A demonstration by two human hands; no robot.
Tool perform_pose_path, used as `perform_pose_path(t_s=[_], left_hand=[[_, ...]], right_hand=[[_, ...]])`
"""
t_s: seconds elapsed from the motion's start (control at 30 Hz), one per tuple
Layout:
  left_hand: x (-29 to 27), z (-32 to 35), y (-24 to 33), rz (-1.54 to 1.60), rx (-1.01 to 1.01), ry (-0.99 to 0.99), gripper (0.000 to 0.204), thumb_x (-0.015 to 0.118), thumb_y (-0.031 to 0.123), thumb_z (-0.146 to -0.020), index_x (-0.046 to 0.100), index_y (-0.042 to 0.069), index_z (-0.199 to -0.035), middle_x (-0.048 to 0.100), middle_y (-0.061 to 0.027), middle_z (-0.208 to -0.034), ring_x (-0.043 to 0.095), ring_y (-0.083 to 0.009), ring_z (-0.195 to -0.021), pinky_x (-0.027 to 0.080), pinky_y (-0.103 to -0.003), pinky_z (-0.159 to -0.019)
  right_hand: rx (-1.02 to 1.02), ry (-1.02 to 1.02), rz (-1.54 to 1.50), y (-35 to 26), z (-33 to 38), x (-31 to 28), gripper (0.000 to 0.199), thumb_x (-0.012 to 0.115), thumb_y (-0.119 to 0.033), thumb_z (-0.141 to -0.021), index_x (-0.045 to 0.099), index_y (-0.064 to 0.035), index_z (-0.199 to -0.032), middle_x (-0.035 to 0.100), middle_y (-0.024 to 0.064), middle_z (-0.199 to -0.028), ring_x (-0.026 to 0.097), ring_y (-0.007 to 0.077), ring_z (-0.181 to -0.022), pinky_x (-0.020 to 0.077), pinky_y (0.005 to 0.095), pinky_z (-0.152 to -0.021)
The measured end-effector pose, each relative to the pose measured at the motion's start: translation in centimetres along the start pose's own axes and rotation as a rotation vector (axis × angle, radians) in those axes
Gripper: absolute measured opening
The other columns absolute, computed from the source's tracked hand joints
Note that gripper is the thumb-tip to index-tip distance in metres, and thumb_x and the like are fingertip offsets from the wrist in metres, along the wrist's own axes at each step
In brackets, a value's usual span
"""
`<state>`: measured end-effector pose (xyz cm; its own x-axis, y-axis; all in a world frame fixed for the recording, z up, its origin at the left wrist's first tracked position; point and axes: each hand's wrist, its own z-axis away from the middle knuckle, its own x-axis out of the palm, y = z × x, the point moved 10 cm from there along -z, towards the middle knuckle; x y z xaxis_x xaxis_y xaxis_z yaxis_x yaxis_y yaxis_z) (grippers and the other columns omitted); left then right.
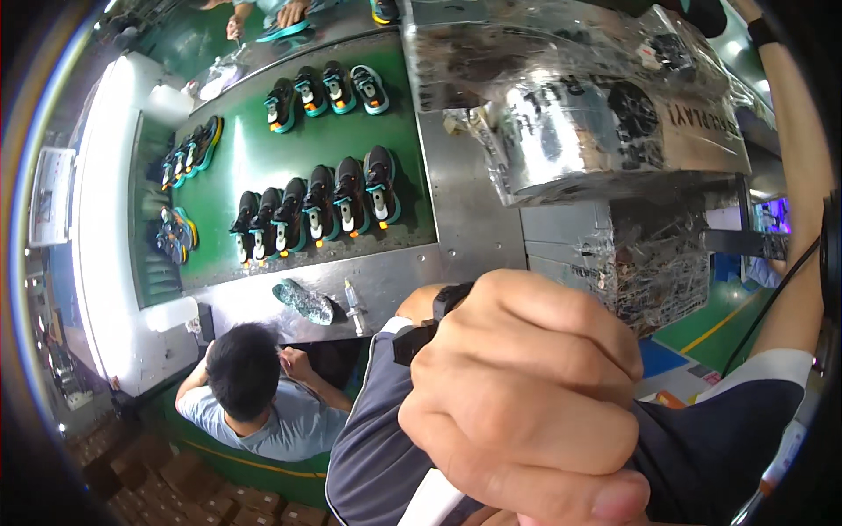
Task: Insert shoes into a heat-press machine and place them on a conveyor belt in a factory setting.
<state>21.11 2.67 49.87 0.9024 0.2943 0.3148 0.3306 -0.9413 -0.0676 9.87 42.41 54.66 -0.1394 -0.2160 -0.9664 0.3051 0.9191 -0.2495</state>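
Shoes (pixel 321 206), black with teal soles, stand on the green surface (pixel 241 162) ahead and to my left in the head view: six in the near row, four beyond it, more along the far left side. My left hand (pixel 526 386) fills the lower middle, close up, fingers curled into a fist with its back toward me; I can't tell whether anything sits inside. It looks well apart from the shoes. My right arm (pixel 796 114) rises along the right edge, and only a bit of the right hand (pixel 747 10) shows, so I can't tell how open that one is or what it holds.

For good handling, I'd judge, this fist should uncurl before coming near the rows. Neighbours stand close together, so any one is best gripped from above and lifted straight, without nudging the next. I'd also swing wide of the speckled piece (pixel 303 301) and the slim bottle (pixel 353 302) lying on the metal edge (pixel 399 272), and give the co-worker (pixel 281 430) seated at lower left some room.
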Motion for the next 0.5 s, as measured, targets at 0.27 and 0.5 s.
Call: perform_pose_path(t_s=[0.27, 0.5], left_hand=[[2.8, 6.3, -3.9, 0.114, -0.472, -0.058, 0.007, 0.053, 0.005, -0.087, 0.057, -0.001, -0.085, 0.058, -0.0119, -0.064, 0.06, -0.0221, -0.052, 0.052, -0.033, -0.052], [11.4, 24.6, -10.0, 0.922, -1.556, 0.306, 0.072, 0.029, 0.058, -0.096, 0.053, -0.008, -0.113, 0.055, -0.0257, -0.116, 0.056, -0.0364, -0.105, 0.043, -0.044, -0.094]], right_hand=[[-0.224, 0.307, 0.183, -6.7, 11.2, -5.3, 0.065, 0.074, -0.026, -0.063, 0.055, 0.0062, -0.116, 0.067, 0.0149, -0.094, 0.063, 0.0246, -0.078, 0.0507, 0.0336, -0.074], [0.07, 0.682, 0.533, -3.8, 32.2, -5.5, 0.062, 0.08, -0.033, -0.075, 0.058, 0.0011, -0.122, 0.067, 0.0154, -0.107, 0.065, 0.0275, -0.1, 0.0483, 0.0372, -0.09]])
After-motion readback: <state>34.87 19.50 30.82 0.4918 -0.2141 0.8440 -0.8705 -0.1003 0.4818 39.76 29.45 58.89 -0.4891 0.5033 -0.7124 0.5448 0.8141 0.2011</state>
